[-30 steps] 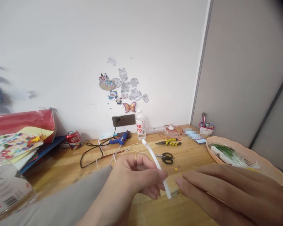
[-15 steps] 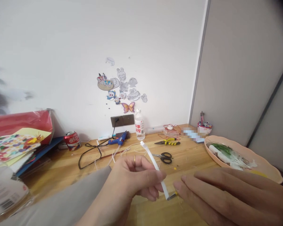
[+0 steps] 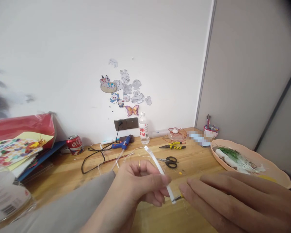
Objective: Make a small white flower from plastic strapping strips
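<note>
A narrow white strip (image 3: 158, 165) is pinched between the thumb and fingers of my left hand (image 3: 145, 183). It slants from its folded top end down to a bent lower end. My right hand (image 3: 235, 202) is closed around a tool with a slim metal tip (image 3: 177, 198) and a bit of yellow; the rest of the tool is hidden behind my fingers. That tip meets the strip's lower end. Beyond my hands lie black-handled scissors (image 3: 171, 162) and yellow-and-black pliers (image 3: 172, 145).
On the wooden table (image 3: 157, 216) stand a water bottle (image 3: 144, 129) and a red can (image 3: 75, 145). A blue glue gun (image 3: 122, 142) lies with its black cord. At right, a pink tray (image 3: 278, 176) holds green and white strands. Papers and a plastic jar (image 3: 8, 197) are at left.
The tool's tip and the strip's lower end have shifted up slightly and the tip's angle has changed a little. Both hands keep their hold and have barely moved.
</note>
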`<state>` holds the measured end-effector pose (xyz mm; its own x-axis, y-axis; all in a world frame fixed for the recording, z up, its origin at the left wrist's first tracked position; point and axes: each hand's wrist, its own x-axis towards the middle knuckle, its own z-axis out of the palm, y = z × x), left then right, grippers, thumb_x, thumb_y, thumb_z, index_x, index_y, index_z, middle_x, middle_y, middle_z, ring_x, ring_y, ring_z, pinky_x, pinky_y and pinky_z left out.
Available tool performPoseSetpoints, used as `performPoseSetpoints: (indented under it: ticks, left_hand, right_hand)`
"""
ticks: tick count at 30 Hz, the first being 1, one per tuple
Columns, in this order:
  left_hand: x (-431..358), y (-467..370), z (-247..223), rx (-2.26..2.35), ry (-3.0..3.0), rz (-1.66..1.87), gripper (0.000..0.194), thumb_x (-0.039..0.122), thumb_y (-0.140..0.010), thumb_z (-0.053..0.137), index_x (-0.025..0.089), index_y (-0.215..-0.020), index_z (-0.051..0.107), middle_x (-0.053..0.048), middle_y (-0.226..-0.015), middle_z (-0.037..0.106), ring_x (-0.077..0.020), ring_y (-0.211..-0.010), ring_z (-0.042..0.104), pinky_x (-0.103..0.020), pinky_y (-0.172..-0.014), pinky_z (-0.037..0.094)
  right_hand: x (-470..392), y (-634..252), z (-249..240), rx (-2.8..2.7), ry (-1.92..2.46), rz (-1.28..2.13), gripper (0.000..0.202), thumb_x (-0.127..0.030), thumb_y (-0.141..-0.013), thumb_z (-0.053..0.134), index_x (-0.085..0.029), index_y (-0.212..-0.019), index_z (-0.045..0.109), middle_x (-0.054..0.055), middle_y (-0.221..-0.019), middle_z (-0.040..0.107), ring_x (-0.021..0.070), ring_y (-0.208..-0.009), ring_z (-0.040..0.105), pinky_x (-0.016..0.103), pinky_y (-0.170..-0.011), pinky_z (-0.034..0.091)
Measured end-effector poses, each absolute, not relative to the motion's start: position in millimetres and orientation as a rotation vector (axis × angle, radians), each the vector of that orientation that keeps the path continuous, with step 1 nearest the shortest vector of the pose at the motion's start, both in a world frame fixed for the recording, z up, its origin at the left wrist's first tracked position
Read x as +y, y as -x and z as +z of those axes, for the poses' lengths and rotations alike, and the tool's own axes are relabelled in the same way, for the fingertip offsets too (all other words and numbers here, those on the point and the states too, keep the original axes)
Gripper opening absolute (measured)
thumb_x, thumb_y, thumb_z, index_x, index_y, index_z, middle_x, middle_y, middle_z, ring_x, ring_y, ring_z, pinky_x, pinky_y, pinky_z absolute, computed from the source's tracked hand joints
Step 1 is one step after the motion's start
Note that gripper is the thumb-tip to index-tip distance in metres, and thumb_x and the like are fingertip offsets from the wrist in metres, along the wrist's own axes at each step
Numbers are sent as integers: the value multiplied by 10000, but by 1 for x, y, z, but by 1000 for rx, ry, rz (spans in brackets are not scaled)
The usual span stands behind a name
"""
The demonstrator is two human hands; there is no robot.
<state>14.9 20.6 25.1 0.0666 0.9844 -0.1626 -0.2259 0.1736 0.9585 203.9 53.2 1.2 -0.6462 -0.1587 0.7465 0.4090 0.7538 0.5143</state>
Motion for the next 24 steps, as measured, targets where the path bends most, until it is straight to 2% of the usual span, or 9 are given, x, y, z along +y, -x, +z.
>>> performPoseSetpoints:
  ticks: [7, 12, 20, 24]
  left_hand:
    - [22, -15, 23, 1074, -942, 1155, 192, 184, -582, 706, 132, -464, 564, 14, -434, 606, -41, -371, 485, -133, -406, 386]
    - [21, -14, 26, 1077, -919, 1124, 197, 162, -587, 710, 126, -463, 560, 17, -421, 606, -38, -367, 490, -130, -412, 395]
    - [20, -15, 28, 1123, -931, 1114, 190, 154, -570, 718, 123, -470, 560, 4, -432, 622, -41, -369, 498, -134, -414, 404]
    - [20, -15, 28, 1140, -964, 1095, 184, 140, -572, 710, 121, -459, 566, 3, -425, 619, -41, -365, 505, -130, -414, 405]
  right_hand:
    - [52, -203, -1, -2114, 219, -853, 340, -363, -892, 391, -197, -843, 683, -29, -760, 718, 127, -660, 642, 246, -514, 537]
    - [50, -204, -3, -2114, 211, -853, 323, -308, -903, 383, -203, -847, 684, -47, -783, 716, 115, -669, 639, 237, -557, 538]
    - [53, -207, 4, -2235, 108, -886, 313, -381, -852, 464, -167, -826, 690, 5, -716, 698, 115, -573, 614, 223, -416, 501]
    - [50, -202, -1, -2134, 264, -770, 314, -406, -872, 410, -249, -795, 670, 2, -635, 666, 110, -529, 595, 214, -423, 479]
